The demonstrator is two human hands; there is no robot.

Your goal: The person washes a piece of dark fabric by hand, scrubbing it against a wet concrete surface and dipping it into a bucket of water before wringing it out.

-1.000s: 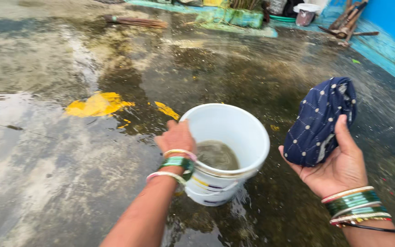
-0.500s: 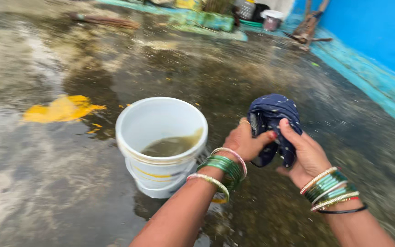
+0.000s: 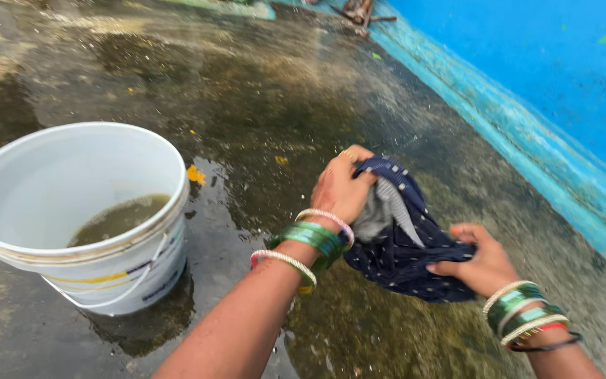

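Both of my hands grip a dark blue dotted cloth [image 3: 405, 256] held low over the wet floor. My left hand [image 3: 341, 186] clutches its upper end, where a grey inner side shows. My right hand [image 3: 482, 263] holds its lower right end. Green, white and gold bangles ring both wrists. A white plastic bucket [image 3: 50, 168] stands tilted to the left of my hands, with a little murky water in its bottom.
The concrete floor [image 3: 261, 105] is wet and mossy, with small yellow scraps near the bucket. A blue painted wall [image 3: 527, 63] with a lighter blue base runs along the right. Some wooden pieces [image 3: 359, 10] lie at the far end.
My left hand left the bucket rim and took hold of the cloth with the right hand. Both hands lowered the cloth toward the floor. The view swung right, shifting the bucket left.
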